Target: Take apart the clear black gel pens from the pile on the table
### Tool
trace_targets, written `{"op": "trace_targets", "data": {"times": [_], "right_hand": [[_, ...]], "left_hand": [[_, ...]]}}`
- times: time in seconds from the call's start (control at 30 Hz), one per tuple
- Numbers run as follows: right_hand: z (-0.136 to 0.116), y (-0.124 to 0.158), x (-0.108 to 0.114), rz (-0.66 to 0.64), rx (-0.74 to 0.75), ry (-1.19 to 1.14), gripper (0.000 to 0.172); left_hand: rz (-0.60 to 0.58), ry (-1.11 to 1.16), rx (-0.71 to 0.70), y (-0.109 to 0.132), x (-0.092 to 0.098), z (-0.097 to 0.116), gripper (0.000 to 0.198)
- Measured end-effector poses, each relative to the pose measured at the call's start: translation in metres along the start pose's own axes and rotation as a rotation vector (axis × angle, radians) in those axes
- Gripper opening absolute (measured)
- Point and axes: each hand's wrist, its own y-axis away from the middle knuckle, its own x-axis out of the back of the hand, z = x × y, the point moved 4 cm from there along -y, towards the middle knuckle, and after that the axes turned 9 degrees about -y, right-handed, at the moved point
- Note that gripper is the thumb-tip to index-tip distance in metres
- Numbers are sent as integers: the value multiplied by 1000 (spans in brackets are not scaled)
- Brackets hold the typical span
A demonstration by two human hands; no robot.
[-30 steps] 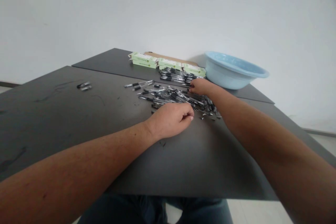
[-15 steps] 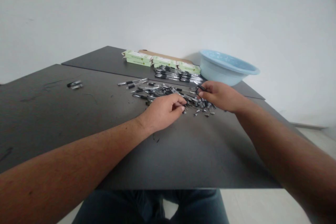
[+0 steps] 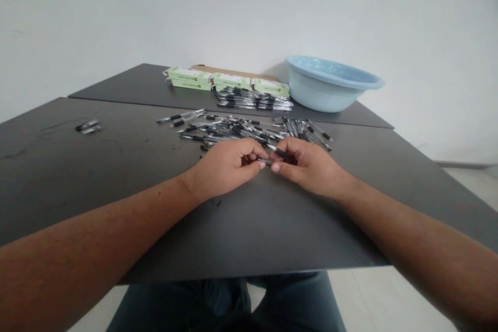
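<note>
My left hand is closed, thumb and forefinger pinching a small dark and silvery pen part. Close against it on the right, my right hand is closed on a pen piece with a black grip, most of it hidden by the fingers. The fingertips of both hands nearly meet. Just behind them lies a loose heap of clear pens with black grips. More pen pieces spread behind my right hand, which covers part of them.
Bundled pens lie in stacks before several green-and-white boxes. A light blue basin stands at the back right. A few caps or short pen parts lie far left on the dark table. A seam crosses the tabletop.
My right hand has come left and toward me from the scattered parts, bringing the black-gripped piece beside my left hand. The view has shifted slightly.
</note>
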Motion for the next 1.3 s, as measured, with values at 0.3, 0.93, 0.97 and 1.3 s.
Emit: {"op": "trace_targets", "data": {"times": [0.3, 0.93, 0.97, 1.3], "right_hand": [[10, 0, 35, 50, 111, 258, 28], [5, 1, 13, -73, 190, 410, 28], [5, 1, 12, -76, 191, 413, 28], [-1, 3, 9, -111, 181, 396, 28]], "left_hand": [[50, 52, 166, -6, 2, -28, 21], [30, 69, 167, -4, -2, -26, 23], [24, 56, 167, -4, -1, -25, 22], [-27, 50, 156, -3, 0, -20, 23]]}}
